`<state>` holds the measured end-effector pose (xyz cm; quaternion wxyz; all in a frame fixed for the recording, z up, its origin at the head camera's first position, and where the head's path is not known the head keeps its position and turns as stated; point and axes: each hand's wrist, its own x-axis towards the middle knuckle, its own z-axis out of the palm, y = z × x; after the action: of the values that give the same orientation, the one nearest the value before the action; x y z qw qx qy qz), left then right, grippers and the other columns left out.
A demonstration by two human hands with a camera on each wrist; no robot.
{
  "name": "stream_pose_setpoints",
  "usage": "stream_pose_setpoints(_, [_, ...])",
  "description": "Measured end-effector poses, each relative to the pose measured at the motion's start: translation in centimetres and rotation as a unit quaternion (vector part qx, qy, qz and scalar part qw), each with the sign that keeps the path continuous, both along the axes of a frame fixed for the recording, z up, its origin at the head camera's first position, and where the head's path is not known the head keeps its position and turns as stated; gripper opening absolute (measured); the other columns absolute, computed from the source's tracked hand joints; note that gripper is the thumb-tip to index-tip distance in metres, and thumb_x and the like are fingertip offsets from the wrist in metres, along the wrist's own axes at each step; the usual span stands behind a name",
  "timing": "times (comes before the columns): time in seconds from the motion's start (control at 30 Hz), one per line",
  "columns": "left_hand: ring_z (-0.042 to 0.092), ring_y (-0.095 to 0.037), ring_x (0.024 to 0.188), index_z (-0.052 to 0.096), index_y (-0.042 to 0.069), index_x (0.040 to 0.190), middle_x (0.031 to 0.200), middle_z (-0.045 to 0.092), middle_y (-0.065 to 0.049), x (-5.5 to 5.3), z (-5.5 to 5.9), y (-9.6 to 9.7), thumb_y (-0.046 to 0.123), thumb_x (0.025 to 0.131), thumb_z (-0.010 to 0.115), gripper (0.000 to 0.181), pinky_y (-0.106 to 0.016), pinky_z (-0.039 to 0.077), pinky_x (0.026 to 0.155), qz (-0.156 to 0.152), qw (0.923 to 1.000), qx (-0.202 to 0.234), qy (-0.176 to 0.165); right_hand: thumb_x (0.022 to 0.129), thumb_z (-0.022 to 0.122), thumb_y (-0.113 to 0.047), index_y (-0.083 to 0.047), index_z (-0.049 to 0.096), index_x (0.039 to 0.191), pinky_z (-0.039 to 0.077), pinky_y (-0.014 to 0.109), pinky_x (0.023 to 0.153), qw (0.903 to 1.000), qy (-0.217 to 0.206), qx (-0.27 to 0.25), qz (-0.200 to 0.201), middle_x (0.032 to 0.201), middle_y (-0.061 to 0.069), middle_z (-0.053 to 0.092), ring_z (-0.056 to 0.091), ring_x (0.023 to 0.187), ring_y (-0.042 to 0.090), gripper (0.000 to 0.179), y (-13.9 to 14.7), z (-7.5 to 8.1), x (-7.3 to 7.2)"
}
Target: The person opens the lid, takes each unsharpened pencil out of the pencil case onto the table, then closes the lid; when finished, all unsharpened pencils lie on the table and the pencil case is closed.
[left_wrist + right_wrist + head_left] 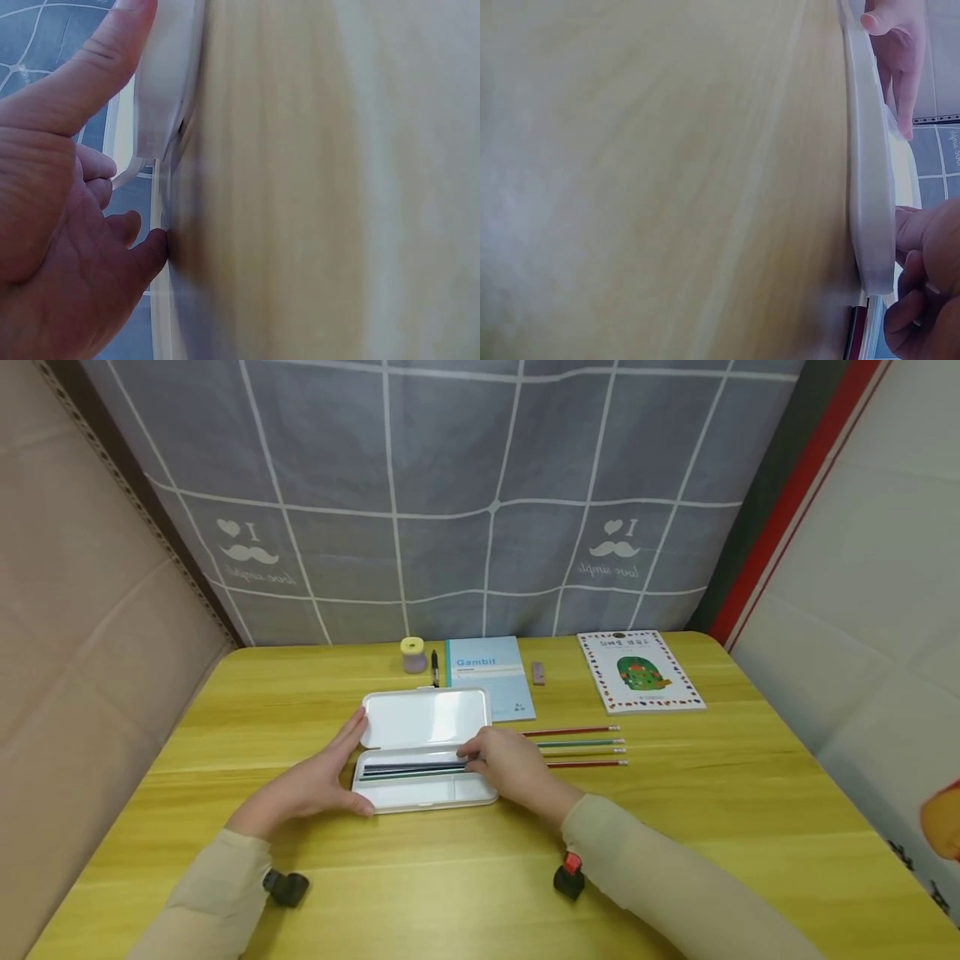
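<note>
A white pencil case (pixel 412 793) lies with its lid (pixel 425 718) raised and folded back. Several dark and green pencils (pixel 412 770) lie lengthwise in its upper part. My left hand (pixel 322 781) is spread along the case's left end, thumb by the front corner and fingers by the lid; the left wrist view shows the thumb (pixel 97 67) stretched along the case wall. At the right end, my right hand (pixel 513 764) reaches in with curled fingers and pinches the end of a pencil, whose tip under the fingers is hidden.
Several red, green and yellowish pencils (pixel 588 764) lie right of the case, partly behind my right hand. Toward the back are a yellow-lidded jar (pixel 413 655), black pen (pixel 435 668), light-blue notebook (pixel 491 672), small eraser (pixel 537 673) and white picture booklet (pixel 641 672).
</note>
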<state>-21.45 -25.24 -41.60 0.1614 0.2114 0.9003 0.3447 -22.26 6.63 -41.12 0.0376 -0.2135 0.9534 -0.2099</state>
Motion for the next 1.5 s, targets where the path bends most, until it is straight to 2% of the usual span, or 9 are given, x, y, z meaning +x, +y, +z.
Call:
stream_pose_setpoints(0.13, [-0.007, -0.044, 0.158, -0.007, 0.004, 0.166, 0.174, -0.019, -0.010, 0.0, 0.1, 0.0, 0.040, 0.073, 0.095, 0.143, -0.065, 0.009, 0.124, 0.000, 1.0000, 0.000, -0.001, 0.094, 0.080, -0.021, -0.022, 0.084, 0.104, 0.058, 0.034, 0.084, 0.9999, 0.009, 0.011, -0.006, 0.102, -0.006, 0.075, 0.067, 0.091, 0.013, 0.011, -0.1, 0.1, 0.1])
stream_pose_setpoints(0.3, [-0.008, -0.044, 0.158, -0.007, 0.004, 0.166, 0.173, -0.020, -0.011, -0.1, 0.1, 0.1, 0.039, 0.073, 0.095, 0.143, -0.065, 0.009, 0.124, -0.003, 1.0000, -0.002, -0.001, 0.096, 0.078, -0.024, -0.023, 0.082, 0.100, 0.056, 0.032, 0.081, 0.9998, 0.008, 0.011, -0.014, 0.098, -0.007, 0.075, 0.063, 0.085, 0.012, 0.006, 0.0, 0.1, 0.3])
stream_pose_setpoints(0.47, [-0.008, -0.044, 0.158, -0.008, 0.005, 0.166, 0.173, -0.020, -0.012, -0.1, 0.0, 0.1, 0.039, 0.073, 0.095, 0.143, -0.065, 0.008, 0.124, -0.002, 1.0000, -0.001, -0.005, 0.097, 0.077, -0.025, -0.024, 0.081, 0.101, 0.056, 0.030, 0.080, 0.9991, 0.023, -0.033, -0.009, 0.097, -0.009, 0.077, 0.064, 0.084, 0.008, 0.006, 0.7, -0.2, 0.4])
stream_pose_setpoints(0.53, [-0.008, -0.044, 0.158, -0.008, 0.005, 0.166, 0.173, -0.019, -0.013, -0.1, 0.0, 0.2, 0.039, 0.073, 0.095, 0.143, -0.065, 0.009, 0.124, -0.003, 1.0000, -0.001, -0.004, 0.096, 0.078, -0.023, -0.022, 0.081, 0.101, 0.056, 0.029, 0.075, 0.9969, 0.030, -0.073, -0.003, 0.099, -0.008, 0.077, 0.064, 0.080, 0.009, 0.006, 1.2, -0.3, 0.4])
stream_pose_setpoints(0.73, [-0.006, -0.044, 0.158, -0.007, 0.004, 0.166, 0.174, -0.018, -0.013, -0.2, 0.0, 0.3, 0.040, 0.072, 0.095, 0.143, -0.065, 0.010, 0.124, -0.003, 1.0000, -0.004, 0.003, 0.094, 0.080, -0.017, -0.019, 0.083, 0.097, 0.047, 0.024, 0.055, 0.9787, 0.006, -0.205, -0.002, 0.093, -0.009, 0.076, 0.054, 0.063, 0.011, 0.005, 2.8, -0.1, 0.2])
stream_pose_setpoints(1.0, [-0.007, -0.045, 0.157, -0.007, 0.004, 0.166, 0.173, -0.019, -0.013, -0.2, 0.0, 0.3, 0.041, 0.072, 0.095, 0.144, -0.066, 0.009, 0.123, -0.003, 1.0000, 0.001, -0.001, 0.092, 0.082, -0.013, -0.013, 0.085, 0.098, 0.037, 0.021, 0.054, 0.9501, -0.037, -0.309, -0.018, 0.093, -0.006, 0.077, 0.048, 0.063, 0.013, 0.007, 5.5, 0.1, 0.3])
stream_pose_setpoints(1.13, [-0.007, -0.046, 0.157, -0.006, 0.003, 0.166, 0.173, -0.018, -0.014, -0.2, -0.1, 0.2, 0.041, 0.072, 0.095, 0.144, -0.066, 0.009, 0.123, -0.005, 1.0000, 0.002, 0.003, 0.090, 0.083, -0.011, -0.010, 0.084, 0.096, 0.032, 0.022, 0.051, 0.9395, -0.043, -0.339, -0.017, 0.095, -0.002, 0.079, 0.041, 0.058, 0.012, 0.006, 7.0, 0.0, 0.4])
stream_pose_setpoints(1.33, [-0.007, -0.045, 0.158, -0.006, 0.003, 0.166, 0.173, -0.018, -0.014, -0.3, -0.3, 0.0, 0.041, 0.071, 0.095, 0.144, -0.066, 0.010, 0.123, -0.004, 1.0000, 0.001, 0.002, 0.089, 0.084, -0.010, -0.009, 0.084, 0.097, 0.028, 0.023, 0.049, 0.9311, -0.046, -0.360, -0.036, 0.095, 0.003, 0.079, 0.036, 0.055, 0.012, 0.008, 9.4, 0.3, 0.7])
stream_pose_setpoints(1.5, [-0.007, -0.045, 0.157, -0.007, 0.004, 0.166, 0.173, -0.019, -0.013, -0.3, -0.2, -0.1, 0.041, 0.072, 0.095, 0.144, -0.067, 0.010, 0.123, -0.005, 1.0000, 0.004, 0.000, 0.088, 0.085, -0.011, -0.010, 0.084, 0.095, 0.027, 0.023, 0.046, 0.9340, -0.035, -0.350, -0.062, 0.084, 0.003, 0.075, 0.036, 0.053, 0.011, 0.006, 12.0, 0.5, 1.2])
